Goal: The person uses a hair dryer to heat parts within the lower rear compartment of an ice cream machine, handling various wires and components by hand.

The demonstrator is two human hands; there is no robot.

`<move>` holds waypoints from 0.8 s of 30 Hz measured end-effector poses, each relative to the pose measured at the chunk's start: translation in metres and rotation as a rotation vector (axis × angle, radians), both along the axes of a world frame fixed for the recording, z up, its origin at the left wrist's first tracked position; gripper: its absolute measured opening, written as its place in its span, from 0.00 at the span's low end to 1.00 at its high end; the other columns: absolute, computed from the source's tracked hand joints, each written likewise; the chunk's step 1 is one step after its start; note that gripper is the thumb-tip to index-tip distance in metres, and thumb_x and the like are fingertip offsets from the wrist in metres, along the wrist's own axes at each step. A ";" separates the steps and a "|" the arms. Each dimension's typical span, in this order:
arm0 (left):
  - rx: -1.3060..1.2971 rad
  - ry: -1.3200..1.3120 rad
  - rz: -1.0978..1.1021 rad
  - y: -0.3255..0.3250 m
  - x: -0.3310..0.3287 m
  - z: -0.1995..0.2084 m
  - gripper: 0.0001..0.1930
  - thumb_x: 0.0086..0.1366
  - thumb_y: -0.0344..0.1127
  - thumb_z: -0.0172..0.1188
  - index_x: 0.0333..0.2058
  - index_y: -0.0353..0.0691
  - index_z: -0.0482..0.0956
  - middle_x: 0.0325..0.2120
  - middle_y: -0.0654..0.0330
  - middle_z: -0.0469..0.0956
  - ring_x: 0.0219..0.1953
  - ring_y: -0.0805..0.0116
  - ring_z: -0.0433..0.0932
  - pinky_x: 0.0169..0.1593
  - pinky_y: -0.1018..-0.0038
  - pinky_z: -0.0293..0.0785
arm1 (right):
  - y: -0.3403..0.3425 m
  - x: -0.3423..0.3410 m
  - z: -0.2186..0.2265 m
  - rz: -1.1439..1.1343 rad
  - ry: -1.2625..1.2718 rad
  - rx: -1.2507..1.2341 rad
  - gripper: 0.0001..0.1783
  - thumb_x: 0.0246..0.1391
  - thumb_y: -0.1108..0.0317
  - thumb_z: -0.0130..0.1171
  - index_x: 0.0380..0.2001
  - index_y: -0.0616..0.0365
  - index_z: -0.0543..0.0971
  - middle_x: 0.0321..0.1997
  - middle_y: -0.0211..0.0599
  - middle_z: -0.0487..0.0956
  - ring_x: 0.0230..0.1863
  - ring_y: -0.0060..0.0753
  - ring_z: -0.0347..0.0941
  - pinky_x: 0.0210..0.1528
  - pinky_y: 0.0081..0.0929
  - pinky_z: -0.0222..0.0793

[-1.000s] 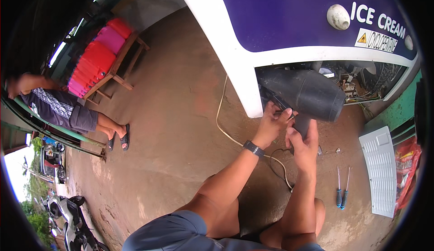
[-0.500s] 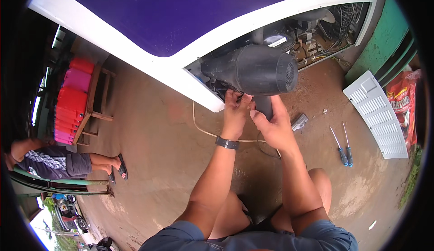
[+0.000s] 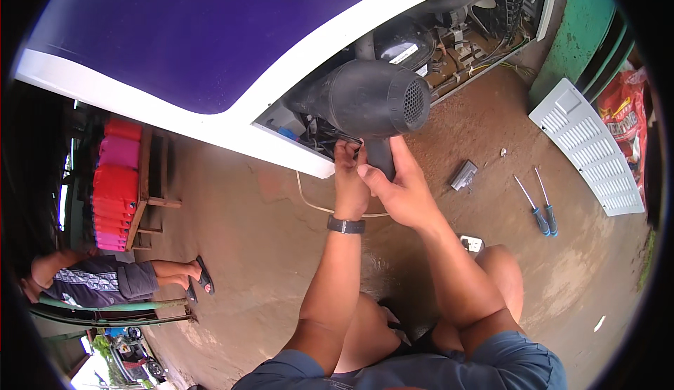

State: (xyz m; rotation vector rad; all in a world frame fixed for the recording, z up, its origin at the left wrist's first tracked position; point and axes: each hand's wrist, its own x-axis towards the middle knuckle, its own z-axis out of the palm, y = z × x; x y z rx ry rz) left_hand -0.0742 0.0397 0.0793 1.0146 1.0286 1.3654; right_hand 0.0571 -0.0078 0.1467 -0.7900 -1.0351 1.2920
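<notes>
I have the right hand [image 3: 406,192] clamped on the hair dryer [image 3: 368,98]; beside the cabinet [image 3: 161,46], the left hand's [image 3: 351,190] grip I can't tell.

Makeshift repair spot: bare compressor [image 3: 404,37], screwdrivers [image 3: 540,221] on floor [image 3: 246,249]

The hair dryer [image 3: 372,102] I held had a smooth, matt plastic shell. Before me the purple panel [image 3: 161,46] looked smooth and faintly glossy, the black housing [image 3: 407,33] shinier. The screwdrivers [image 3: 540,221] had bare metal shafts; the ground [image 3: 253,263] looked rough, my sleeve [image 3: 519,358] matt cloth, the bench [image 3: 164,202] wood.
</notes>
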 end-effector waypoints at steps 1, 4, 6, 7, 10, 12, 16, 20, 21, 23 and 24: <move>-0.004 0.009 -0.009 0.000 0.000 0.000 0.22 0.74 0.39 0.64 0.56 0.37 0.64 0.47 0.63 0.75 0.51 0.75 0.75 0.54 0.77 0.73 | 0.001 -0.001 0.000 -0.009 0.009 -0.004 0.40 0.61 0.72 0.61 0.75 0.53 0.60 0.61 0.47 0.79 0.60 0.40 0.77 0.62 0.36 0.71; -0.007 -0.030 -0.058 -0.003 -0.003 -0.003 0.24 0.73 0.38 0.63 0.60 0.37 0.62 0.50 0.62 0.74 0.52 0.74 0.74 0.56 0.76 0.73 | 0.004 -0.005 -0.002 -0.001 0.011 -0.003 0.41 0.61 0.70 0.61 0.75 0.53 0.60 0.61 0.46 0.79 0.59 0.41 0.78 0.62 0.36 0.71; 0.083 0.183 -0.034 -0.004 -0.003 -0.002 0.27 0.73 0.36 0.62 0.63 0.37 0.60 0.53 0.61 0.73 0.54 0.73 0.74 0.58 0.75 0.72 | 0.006 -0.009 -0.004 -0.032 0.012 0.055 0.41 0.61 0.70 0.61 0.76 0.52 0.59 0.60 0.46 0.80 0.59 0.41 0.78 0.62 0.37 0.71; 0.078 0.184 -0.036 -0.004 -0.004 -0.003 0.27 0.73 0.36 0.62 0.63 0.37 0.60 0.53 0.61 0.73 0.54 0.73 0.74 0.58 0.75 0.72 | 0.005 -0.009 -0.005 -0.034 0.013 0.050 0.41 0.61 0.70 0.61 0.76 0.52 0.59 0.60 0.46 0.80 0.59 0.41 0.78 0.62 0.37 0.71; 0.020 0.016 -0.056 -0.001 -0.010 -0.006 0.26 0.74 0.34 0.61 0.64 0.37 0.61 0.52 0.62 0.73 0.55 0.73 0.74 0.57 0.76 0.73 | 0.004 -0.005 -0.001 0.036 0.014 -0.028 0.42 0.59 0.70 0.62 0.76 0.52 0.59 0.58 0.45 0.81 0.56 0.40 0.80 0.57 0.36 0.74; -0.014 -0.055 -0.016 0.002 -0.008 -0.006 0.23 0.75 0.34 0.61 0.62 0.37 0.63 0.50 0.63 0.74 0.52 0.74 0.74 0.55 0.76 0.73 | 0.005 0.002 0.000 -0.008 -0.086 0.020 0.43 0.57 0.70 0.62 0.75 0.53 0.61 0.55 0.45 0.82 0.52 0.38 0.81 0.51 0.33 0.77; -0.017 0.005 0.041 -0.004 0.009 0.013 0.20 0.75 0.34 0.62 0.59 0.37 0.66 0.47 0.63 0.75 0.46 0.75 0.75 0.51 0.76 0.75 | 0.005 0.019 0.002 -0.098 -0.144 0.062 0.41 0.55 0.72 0.60 0.74 0.55 0.64 0.49 0.45 0.84 0.46 0.35 0.82 0.46 0.30 0.77; -0.032 -0.015 0.027 -0.006 0.007 0.018 0.22 0.74 0.36 0.66 0.57 0.36 0.66 0.44 0.63 0.76 0.40 0.75 0.75 0.46 0.75 0.75 | 0.006 0.028 0.001 -0.032 -0.200 0.015 0.39 0.55 0.72 0.60 0.71 0.55 0.66 0.47 0.44 0.84 0.43 0.35 0.81 0.44 0.31 0.76; -0.032 -0.035 0.031 -0.006 0.010 0.020 0.22 0.73 0.36 0.66 0.57 0.36 0.65 0.44 0.63 0.76 0.39 0.75 0.75 0.45 0.75 0.75 | 0.006 0.031 0.002 -0.010 -0.225 0.018 0.37 0.55 0.72 0.60 0.70 0.54 0.67 0.47 0.44 0.83 0.42 0.35 0.80 0.44 0.32 0.76; -0.034 -0.051 0.032 -0.006 0.011 0.020 0.23 0.73 0.36 0.66 0.57 0.36 0.65 0.43 0.63 0.76 0.38 0.75 0.75 0.44 0.76 0.75 | 0.005 0.031 0.001 0.010 -0.244 0.019 0.36 0.55 0.71 0.61 0.68 0.54 0.68 0.46 0.43 0.83 0.42 0.36 0.80 0.44 0.33 0.76; -0.015 -0.043 0.033 -0.005 0.009 0.018 0.23 0.73 0.36 0.66 0.57 0.36 0.65 0.43 0.63 0.76 0.38 0.75 0.75 0.44 0.76 0.74 | 0.005 0.028 0.000 0.015 -0.208 0.006 0.35 0.55 0.71 0.61 0.67 0.54 0.69 0.46 0.43 0.83 0.42 0.37 0.80 0.45 0.33 0.76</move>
